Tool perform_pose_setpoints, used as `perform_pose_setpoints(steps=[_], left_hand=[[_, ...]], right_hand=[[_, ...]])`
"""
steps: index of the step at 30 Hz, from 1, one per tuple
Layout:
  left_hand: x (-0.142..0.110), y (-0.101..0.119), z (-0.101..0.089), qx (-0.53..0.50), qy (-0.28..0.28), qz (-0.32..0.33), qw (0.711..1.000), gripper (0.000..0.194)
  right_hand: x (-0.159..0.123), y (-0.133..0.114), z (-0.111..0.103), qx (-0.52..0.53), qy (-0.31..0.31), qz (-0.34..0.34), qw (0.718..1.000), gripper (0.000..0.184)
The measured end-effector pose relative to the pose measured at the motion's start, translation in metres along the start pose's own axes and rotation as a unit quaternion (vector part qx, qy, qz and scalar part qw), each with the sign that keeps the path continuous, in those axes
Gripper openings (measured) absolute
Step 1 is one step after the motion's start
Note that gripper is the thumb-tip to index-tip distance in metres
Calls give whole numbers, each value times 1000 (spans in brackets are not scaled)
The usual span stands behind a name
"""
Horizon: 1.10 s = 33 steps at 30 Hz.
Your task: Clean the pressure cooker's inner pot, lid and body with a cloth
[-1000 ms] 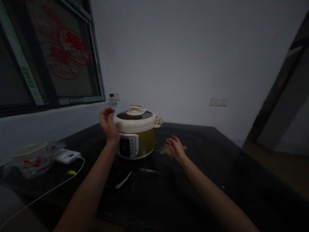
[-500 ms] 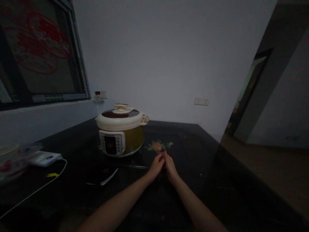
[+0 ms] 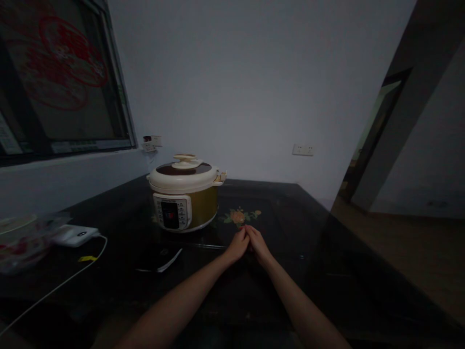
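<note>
My left hand (image 3: 238,243) and my right hand (image 3: 258,243) meet at the fingertips above the dark tabletop (image 3: 290,213). Both have their fingers closed and pressed together, and no object shows between them; the palms are hidden. Just past the fingertips is a printed flower pattern (image 3: 238,216) on the table. To the left stands a cream and gold electric pressure cooker (image 3: 185,196) with its lid on and its button panel facing me. A black notebook (image 3: 160,257) with pale page edges lies in front of the cooker, left of my forearms.
At the left, a white power bank (image 3: 75,235) has a white cable (image 3: 63,283) running to the near edge. Beside it are a plastic bag (image 3: 25,245) and a small yellow piece (image 3: 87,259). A wall socket (image 3: 302,150) is behind the table, and a window (image 3: 65,72) is left.
My fingers have shifted slightly against each other, the right ones now straighter over the left. The view has moved a little, so the table things appear slightly higher and farther right.
</note>
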<state>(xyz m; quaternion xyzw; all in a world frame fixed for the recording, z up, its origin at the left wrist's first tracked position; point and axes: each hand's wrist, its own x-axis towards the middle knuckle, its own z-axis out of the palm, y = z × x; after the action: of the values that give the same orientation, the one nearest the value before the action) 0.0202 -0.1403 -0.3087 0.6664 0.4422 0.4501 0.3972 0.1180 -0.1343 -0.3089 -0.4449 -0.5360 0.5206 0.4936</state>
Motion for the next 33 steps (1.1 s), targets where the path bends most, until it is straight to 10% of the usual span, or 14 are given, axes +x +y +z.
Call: perform_pose_setpoints(steps=[33], left_hand=[[-4,3,1,29,-16,4,999,27]], right_hand=[[-3,-7,-2,-35,-11,8,999,40]])
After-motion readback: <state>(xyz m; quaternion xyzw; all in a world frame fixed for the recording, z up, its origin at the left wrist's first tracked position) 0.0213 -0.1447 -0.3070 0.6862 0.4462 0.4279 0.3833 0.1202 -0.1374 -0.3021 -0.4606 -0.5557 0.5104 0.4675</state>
